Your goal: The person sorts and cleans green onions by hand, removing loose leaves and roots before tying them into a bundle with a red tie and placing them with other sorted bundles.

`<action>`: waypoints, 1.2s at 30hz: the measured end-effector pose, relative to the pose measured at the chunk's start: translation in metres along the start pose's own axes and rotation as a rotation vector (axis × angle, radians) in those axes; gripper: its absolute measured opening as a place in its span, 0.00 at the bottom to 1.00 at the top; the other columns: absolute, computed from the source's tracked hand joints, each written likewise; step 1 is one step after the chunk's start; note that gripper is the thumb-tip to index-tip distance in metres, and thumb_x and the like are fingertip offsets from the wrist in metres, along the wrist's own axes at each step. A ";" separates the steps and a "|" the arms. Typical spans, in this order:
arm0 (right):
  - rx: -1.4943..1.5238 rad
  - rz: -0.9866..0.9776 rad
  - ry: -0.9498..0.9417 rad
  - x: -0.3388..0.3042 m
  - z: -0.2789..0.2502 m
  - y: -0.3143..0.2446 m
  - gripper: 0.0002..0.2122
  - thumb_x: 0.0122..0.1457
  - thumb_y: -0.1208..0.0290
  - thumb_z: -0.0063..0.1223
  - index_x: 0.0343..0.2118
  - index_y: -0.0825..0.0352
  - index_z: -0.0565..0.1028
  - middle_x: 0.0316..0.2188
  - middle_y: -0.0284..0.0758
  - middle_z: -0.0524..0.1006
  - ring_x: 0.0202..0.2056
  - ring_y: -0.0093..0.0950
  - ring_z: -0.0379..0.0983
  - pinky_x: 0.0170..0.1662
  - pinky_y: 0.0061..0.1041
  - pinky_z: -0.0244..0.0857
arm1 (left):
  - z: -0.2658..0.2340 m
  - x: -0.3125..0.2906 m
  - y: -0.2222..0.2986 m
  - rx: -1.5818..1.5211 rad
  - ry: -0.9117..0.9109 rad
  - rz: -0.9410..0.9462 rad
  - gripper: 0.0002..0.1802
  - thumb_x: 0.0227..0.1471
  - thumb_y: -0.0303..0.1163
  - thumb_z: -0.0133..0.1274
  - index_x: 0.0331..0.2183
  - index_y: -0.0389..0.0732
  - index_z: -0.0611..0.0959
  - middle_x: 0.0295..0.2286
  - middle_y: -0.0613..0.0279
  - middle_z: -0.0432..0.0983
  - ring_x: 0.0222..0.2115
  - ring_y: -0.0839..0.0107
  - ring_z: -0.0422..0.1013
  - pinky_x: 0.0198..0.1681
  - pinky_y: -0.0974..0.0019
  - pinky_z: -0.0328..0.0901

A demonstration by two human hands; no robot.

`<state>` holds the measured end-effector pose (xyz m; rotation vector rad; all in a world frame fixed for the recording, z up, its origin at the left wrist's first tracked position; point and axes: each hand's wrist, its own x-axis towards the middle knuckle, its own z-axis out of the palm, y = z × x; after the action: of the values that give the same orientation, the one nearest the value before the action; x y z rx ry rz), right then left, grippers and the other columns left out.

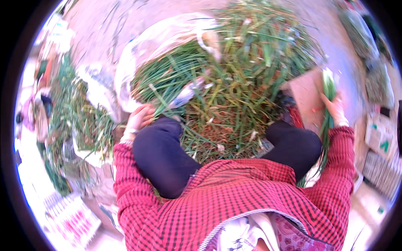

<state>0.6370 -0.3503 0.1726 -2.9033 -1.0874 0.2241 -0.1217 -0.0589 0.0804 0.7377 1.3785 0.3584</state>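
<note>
My right hand [335,108] is closed around a bunch of garlic chives [329,85]. Its pale stem ends point away from me, and the long green leaves hang down past my right knee. My left hand [141,116], fingers curled, is beside my left knee at the near edge of a white plastic bag [123,81]. A few green blades touch its fingertips; whether it grips them is hard to make out. Inside the open bag lie many long green chives [171,71], mostly side by side.
Between my knees and beyond spreads a heap of loose green and yellowed leaves [234,88]. A flat tan board [309,98] lies by my right knee. More greens [63,113] are piled at left; filled plastic bags [379,83] and stacked packages [381,171] line the right.
</note>
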 end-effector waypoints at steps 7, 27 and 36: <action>0.340 -0.847 0.037 -0.018 0.013 -0.297 0.26 0.52 0.76 0.60 0.56 0.67 0.68 0.52 0.43 0.72 0.54 0.40 0.68 0.59 0.33 0.61 | 0.000 0.051 -0.027 -0.289 0.195 0.289 0.35 0.56 0.34 0.59 0.61 0.45 0.64 0.44 0.61 0.76 0.30 0.73 0.77 0.27 0.74 0.71; -0.141 -1.426 -0.355 -0.151 0.275 -0.699 0.42 0.38 0.64 0.71 0.60 0.59 0.62 0.46 0.37 0.73 0.49 0.35 0.71 0.48 0.37 0.68 | -0.051 0.024 -0.059 0.245 0.485 0.321 0.12 0.55 0.35 0.60 0.37 0.36 0.82 0.29 0.64 0.80 0.29 0.79 0.73 0.36 0.73 0.67; 0.392 -1.086 -0.602 -0.113 0.229 -0.653 0.34 0.40 0.64 0.67 0.54 0.61 0.68 0.47 0.42 0.75 0.48 0.41 0.74 0.51 0.34 0.68 | -0.038 0.024 -0.052 -0.244 -0.161 -0.032 0.09 0.55 0.31 0.59 0.35 0.36 0.80 0.25 0.63 0.79 0.25 0.78 0.74 0.32 0.74 0.70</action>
<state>0.0943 0.0638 0.0131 -1.5847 -2.1652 1.0930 -0.1638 -0.0722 0.0272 0.5307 1.1690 0.4236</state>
